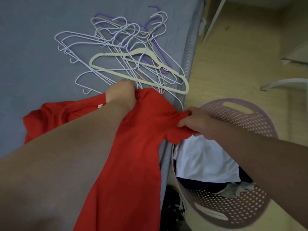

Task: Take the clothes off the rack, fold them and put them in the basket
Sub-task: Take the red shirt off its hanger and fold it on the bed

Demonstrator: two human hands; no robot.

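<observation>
- Head view looked down on a grey bed [33,47], which filled the upper left and served as the folding surface; everything else is placed against it.
- A red shirt [136,147] lay partly on the bed's near side. One part was spread on the sheet, and the rest was draped over the bed's right edge, hanging toward the person. It was not yet folded.
- A perforated lilac basket [236,212] stood on the floor just beside the bed's right edge. It already held a white garment [203,160] on top of darker clothes.
- A heap of empty wire hangers [106,39], with one thicker cream hanger [138,75] among them, lay farther in on the bed, near the same edge and just beyond the shirt.
- The left hand [120,95] was over the bed, fingers curled tight round a bunch of red cloth near the collar.
- The right hand [195,122] was out past the bed's right edge, above the basket, pinching the shirt's sleeve or shoulder between thumb and fingers.
- The step in hand looked like spreading the shirt for folding. To do it well, both grips would need to draw the cloth taut and bring the hanging part fully onto the bed. The shirt would have to lie flat and clear of the hangers so no hook snagged it. Squaring the shoulders before turning the sleeves in would keep the fold from coming out crooked.
</observation>
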